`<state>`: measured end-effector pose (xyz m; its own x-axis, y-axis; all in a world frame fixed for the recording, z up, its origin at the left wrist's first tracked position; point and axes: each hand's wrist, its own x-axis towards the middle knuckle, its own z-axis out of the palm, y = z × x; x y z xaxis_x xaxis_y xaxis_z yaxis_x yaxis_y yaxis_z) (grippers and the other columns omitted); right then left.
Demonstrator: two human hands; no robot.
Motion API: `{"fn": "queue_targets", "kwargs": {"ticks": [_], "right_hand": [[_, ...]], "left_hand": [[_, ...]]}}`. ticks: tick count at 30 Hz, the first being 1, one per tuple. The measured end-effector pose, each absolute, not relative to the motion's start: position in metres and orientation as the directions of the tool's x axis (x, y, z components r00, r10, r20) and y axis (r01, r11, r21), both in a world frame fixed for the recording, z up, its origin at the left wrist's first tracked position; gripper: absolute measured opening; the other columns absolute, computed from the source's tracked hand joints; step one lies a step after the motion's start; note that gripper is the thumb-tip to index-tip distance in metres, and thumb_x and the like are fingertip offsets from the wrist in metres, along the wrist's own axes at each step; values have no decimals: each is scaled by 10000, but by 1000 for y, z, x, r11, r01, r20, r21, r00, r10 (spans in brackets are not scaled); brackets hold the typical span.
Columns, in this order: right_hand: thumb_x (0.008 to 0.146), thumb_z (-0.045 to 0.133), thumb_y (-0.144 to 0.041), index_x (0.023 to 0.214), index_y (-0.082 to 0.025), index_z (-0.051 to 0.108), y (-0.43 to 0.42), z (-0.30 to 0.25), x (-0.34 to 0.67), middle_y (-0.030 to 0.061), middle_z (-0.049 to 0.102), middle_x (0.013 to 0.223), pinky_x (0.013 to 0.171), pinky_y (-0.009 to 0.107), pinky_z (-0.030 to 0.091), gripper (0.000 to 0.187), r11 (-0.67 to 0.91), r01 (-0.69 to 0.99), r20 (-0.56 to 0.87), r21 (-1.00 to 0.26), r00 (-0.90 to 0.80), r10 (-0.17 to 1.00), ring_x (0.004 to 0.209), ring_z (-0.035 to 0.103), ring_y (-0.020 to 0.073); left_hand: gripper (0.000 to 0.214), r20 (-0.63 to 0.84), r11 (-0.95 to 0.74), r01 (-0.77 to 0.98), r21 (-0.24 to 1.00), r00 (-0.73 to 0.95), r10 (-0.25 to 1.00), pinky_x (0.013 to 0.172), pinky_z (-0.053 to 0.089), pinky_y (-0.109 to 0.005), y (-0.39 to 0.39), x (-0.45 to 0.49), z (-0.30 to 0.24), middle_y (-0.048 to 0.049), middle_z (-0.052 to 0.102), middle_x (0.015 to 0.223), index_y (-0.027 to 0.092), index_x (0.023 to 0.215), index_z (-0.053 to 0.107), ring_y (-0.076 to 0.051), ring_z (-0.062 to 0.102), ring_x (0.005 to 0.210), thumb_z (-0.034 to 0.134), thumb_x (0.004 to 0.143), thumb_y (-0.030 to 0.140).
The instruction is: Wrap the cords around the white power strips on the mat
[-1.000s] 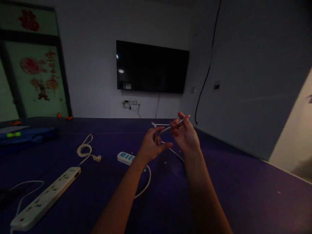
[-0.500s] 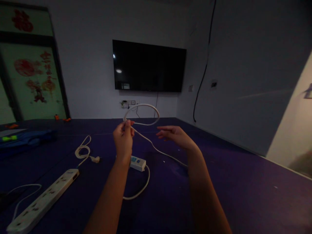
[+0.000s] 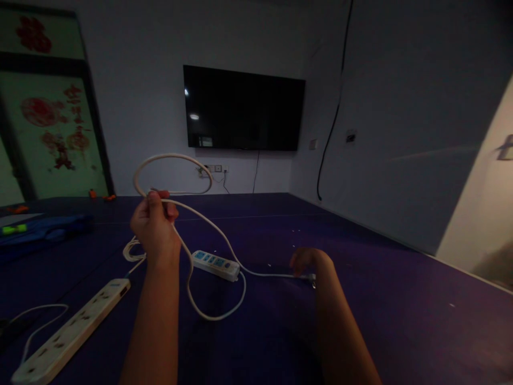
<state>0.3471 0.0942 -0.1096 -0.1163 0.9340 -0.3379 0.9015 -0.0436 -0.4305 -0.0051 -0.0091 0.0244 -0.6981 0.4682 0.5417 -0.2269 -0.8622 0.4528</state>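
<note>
My left hand (image 3: 154,219) is closed on a white power cord (image 3: 206,222), pinching it between thumb and fingers. A wide loop of the cord stands up above this hand. Below it, the cord runs down to a small white power strip (image 3: 216,266) with blue sockets. Another stretch slopes right along the purple surface to a plug (image 3: 310,278). My right hand (image 3: 308,259) hovers low beside the plug end, its fingers bent downward and loosely apart, just above the cord. The wrist partly hides the plug.
A longer white power strip (image 3: 72,329) lies at the lower left, its coiled cord (image 3: 132,250) behind it. Blue cloth (image 3: 60,227) lies at the far left on the purple surface (image 3: 256,326). A television (image 3: 244,109) hangs on the back wall.
My left hand has moved left with the cord, and its loop looks larger. My right hand has dropped toward the plug end. More of the small power strip now shows.
</note>
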Motion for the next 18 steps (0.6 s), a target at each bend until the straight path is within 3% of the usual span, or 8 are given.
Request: {"fn": "queue_targets", "kwargs": {"ticks": [8, 14, 18], "right_hand": [[450, 743, -129, 732, -185, 723, 100, -121, 347, -1, 599, 616, 542, 254, 424, 288, -113, 934, -505, -338, -79, 859, 566, 527, 133], [477, 760, -150, 770, -198, 731, 102, -119, 342, -7, 612, 668, 558, 237, 419, 299, -97, 937, -534, -336, -105, 839, 577, 524, 116], [499, 752, -130, 736, -181, 728, 106, -123, 338, -10, 604, 623, 576, 231, 416, 243, -83, 932, -542, -353, -131, 830, 594, 534, 119]], "left_hand": [[298, 434, -876, -316, 364, -774, 460, 365, 224, -168, -29, -17, 37, 42, 456, 495, 121, 602, 503, -30, 355, 360, 442, 887, 182], [335, 393, -926, -294, 235, -843, 368, 358, 202, -153, -38, -26, 42, 40, 456, 545, 128, 619, 457, -28, 350, 383, 370, 933, 206], [382, 298, -930, -284, 231, -890, 346, 341, 162, -156, -39, -27, 45, 60, 405, 515, 145, 601, 414, -28, 309, 368, 345, 950, 285]]}}
